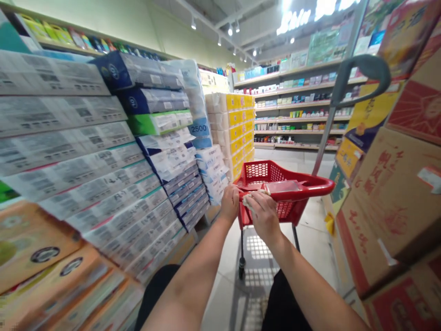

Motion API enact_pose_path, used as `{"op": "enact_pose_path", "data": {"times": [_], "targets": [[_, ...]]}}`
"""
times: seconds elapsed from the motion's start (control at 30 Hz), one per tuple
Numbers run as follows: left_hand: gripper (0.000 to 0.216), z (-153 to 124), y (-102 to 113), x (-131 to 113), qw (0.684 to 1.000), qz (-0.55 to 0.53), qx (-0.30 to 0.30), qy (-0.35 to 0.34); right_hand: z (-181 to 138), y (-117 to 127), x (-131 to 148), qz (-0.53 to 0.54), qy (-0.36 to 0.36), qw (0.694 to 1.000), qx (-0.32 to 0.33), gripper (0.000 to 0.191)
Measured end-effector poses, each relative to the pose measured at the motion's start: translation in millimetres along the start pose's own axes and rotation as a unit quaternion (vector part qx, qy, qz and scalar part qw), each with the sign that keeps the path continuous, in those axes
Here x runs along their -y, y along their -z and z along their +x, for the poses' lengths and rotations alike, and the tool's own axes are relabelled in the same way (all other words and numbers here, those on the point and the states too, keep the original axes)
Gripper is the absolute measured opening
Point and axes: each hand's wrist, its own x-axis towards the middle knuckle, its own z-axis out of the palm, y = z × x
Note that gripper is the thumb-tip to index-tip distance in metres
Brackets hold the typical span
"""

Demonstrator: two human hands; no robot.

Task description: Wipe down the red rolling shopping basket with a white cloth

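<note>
A red shopping cart (pixel 255 170) with a mesh basket stands in front of me. My left hand (pixel 229 203) is closed around the left end of its red handlebar (pixel 315 187). Beside it, my right hand (pixel 263 214) presses a crumpled pale cloth (pixel 247 199) against the bar, fingers bent over it. The cloth is partly hidden under those fingers. A clear plastic-covered panel sits along the middle of the handlebar. To the right of the cart rises a metal pole (pixel 324 142) with a grey looped grip (pixel 382 76); its lower end is hidden behind the cart.
Stacked paper-goods packs (pixel 144 184) line the left side, with yellow-and-white packs (pixel 241 126) farther on. Cardboard cartons (pixel 386 202) are piled closely at the right. Stocked shelves (pixel 296 108) stand across the far end. Pale floor tiles (pixel 312 234) run between the stacks.
</note>
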Motion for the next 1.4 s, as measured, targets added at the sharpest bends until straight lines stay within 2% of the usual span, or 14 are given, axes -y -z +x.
{"op": "enact_pose_path", "data": {"times": [0.2, 0.3, 0.37, 0.43, 0.5, 0.63, 0.83, 0.97, 1.03, 1.1, 1.17, 1.23, 1.4], "targets": [[0.039, 2, 2, -4, 1.0, -0.015, 0.021, -0.016, 43, 5, 0, -0.059, -0.044, 0.984, 0.163, 0.018], [0.037, -1, 5, -4, 1.0, -0.019, 0.017, -0.015, 34, 0, 2, -0.099, -0.026, 0.986, 0.129, 0.02], [0.036, -4, 7, -5, 1.0, -0.011, 0.023, -0.012, 19, -2, 4, -0.104, 0.021, 0.992, 0.072, 0.023], [0.037, -8, 10, -7, 0.999, -0.002, 0.031, -0.015, 11, -2, 6, -0.104, 0.06, 0.992, 0.047, 0.023], [0.036, -10, 14, -8, 0.999, 0.0, 0.029, -0.018, 15, -1, 11, -0.116, 0.043, 0.989, 0.075, 0.021], [0.038, -14, 26, -7, 0.999, -0.006, 0.026, -0.02, 38, -4, 24, -0.162, -0.035, 0.97, 0.179, 0.023], [0.041, -22, 45, -3, 0.998, 0.027, 0.049, -0.016, 30, -8, 46, -0.164, 0.001, 0.974, 0.157, 0.031], [0.042, -27, 52, -2, 0.996, 0.07, 0.062, -0.011, 49, -7, 60, -0.212, -0.066, 0.93, 0.294, 0.036], [0.043, -29, 55, 0, 0.995, 0.086, 0.058, -0.007, 55, -9, 65, -0.21, -0.079, 0.913, 0.34, 0.037], [0.044, -31, 59, 1, 0.994, 0.095, 0.055, -0.008, 50, -10, 69, -0.186, -0.059, 0.929, 0.315, 0.036], [0.045, -33, 62, 2, 0.993, 0.103, 0.055, -0.015, 38, -11, 72, -0.151, -0.026, 0.956, 0.25, 0.037], [0.045, -35, 66, 3, 0.992, 0.111, 0.061, -0.024, 30, -12, 75, -0.132, -0.012, 0.969, 0.208, 0.037], [0.047, -38, 73, 5, 0.991, 0.117, 0.06, -0.01, 40, -16, 79, -0.176, -0.043, 0.947, 0.267, 0.036]]}}
